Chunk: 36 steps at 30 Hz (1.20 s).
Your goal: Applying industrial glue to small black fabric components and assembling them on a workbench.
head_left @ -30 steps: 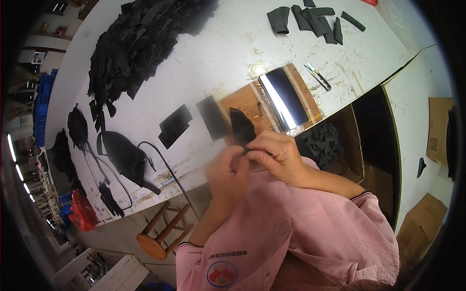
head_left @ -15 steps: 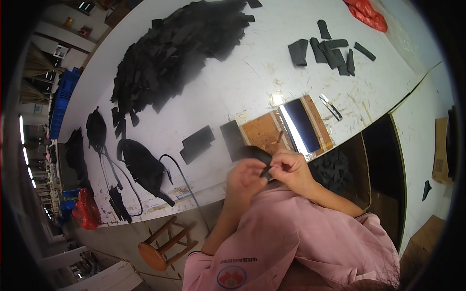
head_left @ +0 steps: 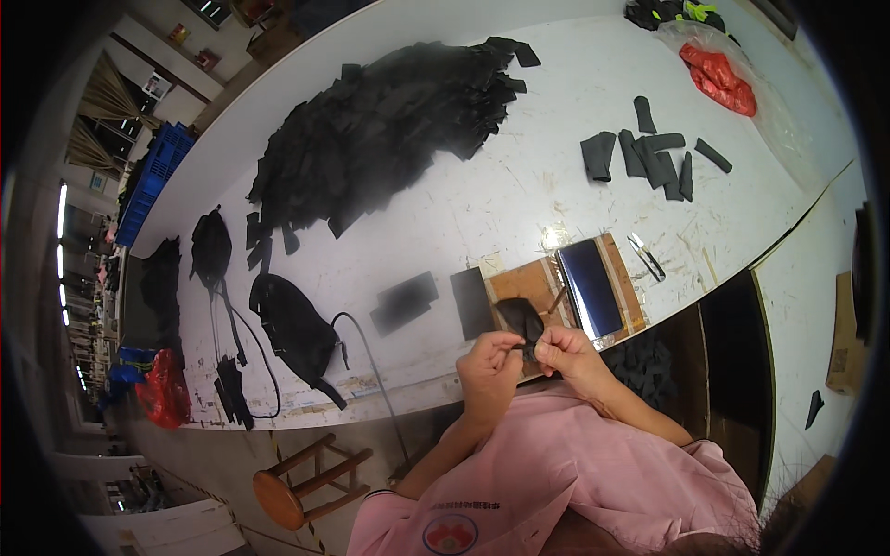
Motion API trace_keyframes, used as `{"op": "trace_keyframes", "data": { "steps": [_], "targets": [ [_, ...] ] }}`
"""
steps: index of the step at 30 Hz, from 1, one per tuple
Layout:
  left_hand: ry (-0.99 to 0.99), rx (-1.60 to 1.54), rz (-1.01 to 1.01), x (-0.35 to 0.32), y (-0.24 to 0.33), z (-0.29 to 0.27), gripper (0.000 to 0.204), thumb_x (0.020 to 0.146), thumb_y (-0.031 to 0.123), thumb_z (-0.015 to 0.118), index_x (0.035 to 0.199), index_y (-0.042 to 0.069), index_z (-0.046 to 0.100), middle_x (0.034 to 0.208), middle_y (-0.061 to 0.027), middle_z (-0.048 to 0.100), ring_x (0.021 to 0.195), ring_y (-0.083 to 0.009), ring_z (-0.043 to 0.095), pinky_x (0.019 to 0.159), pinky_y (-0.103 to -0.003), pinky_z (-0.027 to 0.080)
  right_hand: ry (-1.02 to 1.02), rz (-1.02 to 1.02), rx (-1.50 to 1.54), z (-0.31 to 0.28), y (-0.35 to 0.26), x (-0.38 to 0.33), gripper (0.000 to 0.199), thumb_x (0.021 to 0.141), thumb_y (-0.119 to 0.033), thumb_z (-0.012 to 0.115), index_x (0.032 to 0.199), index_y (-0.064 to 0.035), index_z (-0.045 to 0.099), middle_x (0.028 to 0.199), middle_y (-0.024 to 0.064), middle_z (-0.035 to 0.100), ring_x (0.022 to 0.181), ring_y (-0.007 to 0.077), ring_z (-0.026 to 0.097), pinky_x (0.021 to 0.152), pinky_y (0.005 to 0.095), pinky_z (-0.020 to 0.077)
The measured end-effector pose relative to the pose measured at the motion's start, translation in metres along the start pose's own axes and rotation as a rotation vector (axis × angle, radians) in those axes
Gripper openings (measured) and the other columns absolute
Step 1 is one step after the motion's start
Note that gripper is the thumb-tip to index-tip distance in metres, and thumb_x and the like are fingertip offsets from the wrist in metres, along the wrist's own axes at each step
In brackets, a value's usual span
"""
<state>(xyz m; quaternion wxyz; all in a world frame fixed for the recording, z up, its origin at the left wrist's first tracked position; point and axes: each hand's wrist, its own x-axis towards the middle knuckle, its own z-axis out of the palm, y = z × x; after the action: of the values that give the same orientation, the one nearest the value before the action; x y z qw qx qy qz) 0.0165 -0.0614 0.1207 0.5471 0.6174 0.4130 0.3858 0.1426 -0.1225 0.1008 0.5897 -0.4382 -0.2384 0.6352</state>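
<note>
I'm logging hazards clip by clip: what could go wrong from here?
The curved, soft-looking black piece is pinched by the left hand and right hand at their fingertips, so it might slip. Dropped past the white table, it could get lost among the small dark scraps heaped below. The pointed metal snips with dark handles lie within reach; careless contact might nick a finger.

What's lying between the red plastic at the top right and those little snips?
A bunch of dark pieces lies between the red plastic and the snips, in the head view.
</note>
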Motion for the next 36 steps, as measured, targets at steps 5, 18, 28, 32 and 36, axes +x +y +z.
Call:
{"op": "trace_keyframes", "data": {
  "steps": [5,18,28,32,36],
  "targets": [
    [-0.26,-0.448,-0.266,0.007,0.015,-0.016,0.024,0.072,-0.004,0.058,0.094,-0.001,0.051,0.081,-0.0062,0.059,0.067,-0.0069,0.054,0.056,-0.017,0.041,-0.01,-0.038,0.078,0.005,-0.01,-0.007,0.016,0.085,-0.016,0.054,0.074,-0.0056,0.05,0.068,-0.0026,0.045,0.059,0.0053,0.04,0.055,0.018,0.0335],
    [-0.352,-0.304,-0.098,-0.002,0.034,-0.001,0.031,0.078,-0.007,0.054,0.108,-0.003,0.05,0.082,-0.004,0.054,0.062,-0.004,0.048,0.054,-0.016,0.04,0.011,-0.489,-0.285,0.005,-0.041,-0.01,0.015,0.082,-0.012,0.056,0.076,0.0006,0.052,0.085,0.0065,0.052,0.068,0.0099,0.045,0.06,0.0206,0.0373],
    [-0.237,-0.305,-0.044,0.001,0.05,0.005,0.012,0.081,-0.006,0.052,0.093,-0.002,0.053,0.087,-0.006,0.056,0.058,-0.0033,0.048,0.046,-0.015,0.038,0.165,-0.641,-0.703,0.015,-0.058,-0.016,0.012,0.081,-0.009,0.055,0.075,0.0011,0.051,0.075,0.0095,0.05,0.063,0.0169,0.048,0.057,0.0266,0.0395],
    [-0.331,-0.566,-0.231,0.013,0.046,0.0,0.017,0.08,-0.002,0.055,0.094,-0.001,0.047,0.08,-0.007,0.057,0.047,-0.0008,0.043,0.037,-0.013,0.029,0.133,-0.569,-0.648,0.013,-0.065,-0.018,0.011,0.08,-0.009,0.055,0.075,0.0003,0.051,0.072,0.008,0.047,0.063,0.0193,0.047,0.057,0.0276,0.0385],
    [-0.791,-1.007,-0.514,0.019,0.076,-0.005,0.035,0.077,0.008,0.06,0.104,-0.002,0.04,0.075,-0.0087,0.056,0.039,-0.0006,0.037,0.033,-0.012,0.026,-0.104,-0.532,-0.483,0.02,-0.094,-0.027,0.011,0.081,-0.01,0.054,0.075,-0.0011,0.051,0.072,0.0073,0.047,0.063,0.0193,0.046,0.056,0.0276,0.0376]
  ]
}}
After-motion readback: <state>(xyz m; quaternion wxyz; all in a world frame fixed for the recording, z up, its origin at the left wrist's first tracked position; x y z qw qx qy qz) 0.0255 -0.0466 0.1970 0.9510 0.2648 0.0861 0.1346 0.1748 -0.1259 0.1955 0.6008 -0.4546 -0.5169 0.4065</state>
